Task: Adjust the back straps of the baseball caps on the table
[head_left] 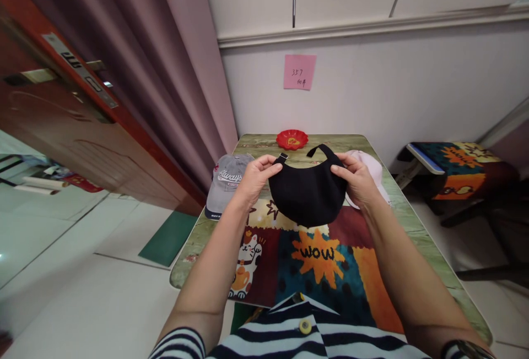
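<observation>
A black cap [308, 194] is held up above the table, its back strap undone so that the two strap ends stand apart. My left hand [261, 176] pinches the cap's left side beside the strap end with the metal buckle. On the other side, my right hand [354, 176] grips the cap near the base of the longer strap. A grey cap [229, 183] with white lettering lies on the table, left of my left hand. Partly hidden behind my right hand is a pale pink cap [370, 169].
The green table [417, 232] bears a colourful mat [289, 271] and, at its back edge, a red scalloped dish [292, 139]. A pink note [300, 72] is on the wall. A stool [463, 166] stands right, a wooden door [82, 100] left.
</observation>
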`<state>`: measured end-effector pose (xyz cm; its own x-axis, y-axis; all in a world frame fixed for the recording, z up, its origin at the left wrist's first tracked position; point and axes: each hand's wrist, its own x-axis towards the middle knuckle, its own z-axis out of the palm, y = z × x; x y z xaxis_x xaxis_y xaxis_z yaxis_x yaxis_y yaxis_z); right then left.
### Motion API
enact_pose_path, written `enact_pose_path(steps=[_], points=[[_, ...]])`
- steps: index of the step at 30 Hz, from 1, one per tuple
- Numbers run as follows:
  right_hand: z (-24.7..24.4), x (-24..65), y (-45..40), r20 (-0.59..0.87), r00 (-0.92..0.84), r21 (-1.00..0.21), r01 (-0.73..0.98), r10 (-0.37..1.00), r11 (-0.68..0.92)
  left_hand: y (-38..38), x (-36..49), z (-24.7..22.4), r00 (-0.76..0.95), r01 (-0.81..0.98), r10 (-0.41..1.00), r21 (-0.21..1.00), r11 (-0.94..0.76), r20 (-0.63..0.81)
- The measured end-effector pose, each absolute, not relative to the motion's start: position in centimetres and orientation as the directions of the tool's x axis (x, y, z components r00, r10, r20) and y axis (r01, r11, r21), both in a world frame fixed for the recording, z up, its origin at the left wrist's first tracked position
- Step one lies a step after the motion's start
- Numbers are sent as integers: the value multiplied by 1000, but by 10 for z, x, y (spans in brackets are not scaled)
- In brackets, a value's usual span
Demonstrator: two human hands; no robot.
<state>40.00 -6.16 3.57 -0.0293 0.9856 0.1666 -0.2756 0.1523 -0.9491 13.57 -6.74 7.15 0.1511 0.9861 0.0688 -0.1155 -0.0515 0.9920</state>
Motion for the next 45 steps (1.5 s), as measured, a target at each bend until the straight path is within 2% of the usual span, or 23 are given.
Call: enact_pose_path(steps=[2,4,8,11,15,20,22,25,28,33,38,41,45], points=[[31,404,-61,239,-23,-952,-200,971,230,-69,135,70,151,-49,979,991,-128,134],[19,407,-64,258,-56,-962,-110,965,251,-72,134,58,163,32,977,989,-146,139],[-21,405,-78,163,-163,-981,82,973,178,-79,134,9,111,248,989,961,-124,99],[-46,399,-89,139,-198,-939,285,970,193,-82,132,-22,72,410,990,901,-142,123],[-54,392,-104,150,-132,-836,513,980,197,-89,131,-29,70,400,988,903,-154,138],[-36,390,-124,176,-78,-660,730,981,176,-112,135,-2,169,326,980,932,-158,107],[-26,391,-131,199,-54,-628,760,978,169,-119,136,6,200,277,976,951,-136,81],[-17,390,-140,235,-53,-629,753,971,194,-124,135,2,156,230,986,968,-98,63],[-25,387,-143,226,-87,-622,753,970,213,-124,131,-16,121,314,990,943,-112,77],[-68,379,-137,197,-99,-600,774,975,200,-123,132,-54,58,486,992,864,-129,116],[-95,372,-139,210,-86,-468,866,974,178,-116,136,-75,-11,474,996,877,-73,89],[-89,374,-144,214,-109,-373,909,971,185,-111,136,-67,57,482,996,871,-92,74],[-65,374,-143,319,-163,-259,932,934,252,-105,143,-34,193,653,973,725,-221,123]])
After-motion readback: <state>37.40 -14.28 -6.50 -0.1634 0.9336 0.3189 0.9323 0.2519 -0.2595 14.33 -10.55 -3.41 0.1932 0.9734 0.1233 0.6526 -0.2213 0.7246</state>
